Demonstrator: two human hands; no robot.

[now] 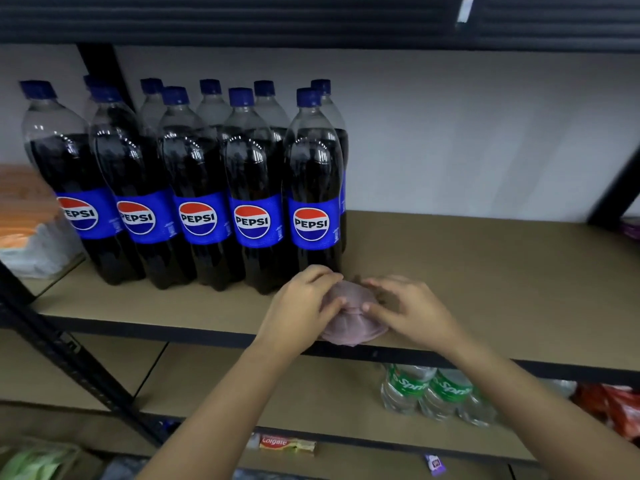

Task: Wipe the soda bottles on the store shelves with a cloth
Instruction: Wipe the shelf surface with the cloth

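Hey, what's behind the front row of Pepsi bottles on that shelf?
A second row of Pepsi bottles stands behind the front row; mostly blue caps and shoulders show. Their labels and bases are covered, and anything farther back is hidden.

Wide bare run of shelf board right of the Pepsi bottles, open up to the shelf above. Blocked at left by the packed bottle rows, hemmed at far right by a slanted black strut.

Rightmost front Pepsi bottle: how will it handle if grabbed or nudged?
The rightmost front Pepsi bottle looks nearly full of dark soda, so probably heavy for its size. It is tall and narrow with open shelf to its right, so a high push could tip it that way. The glossy plastic may be a bit slippery; the label band likely grips better.
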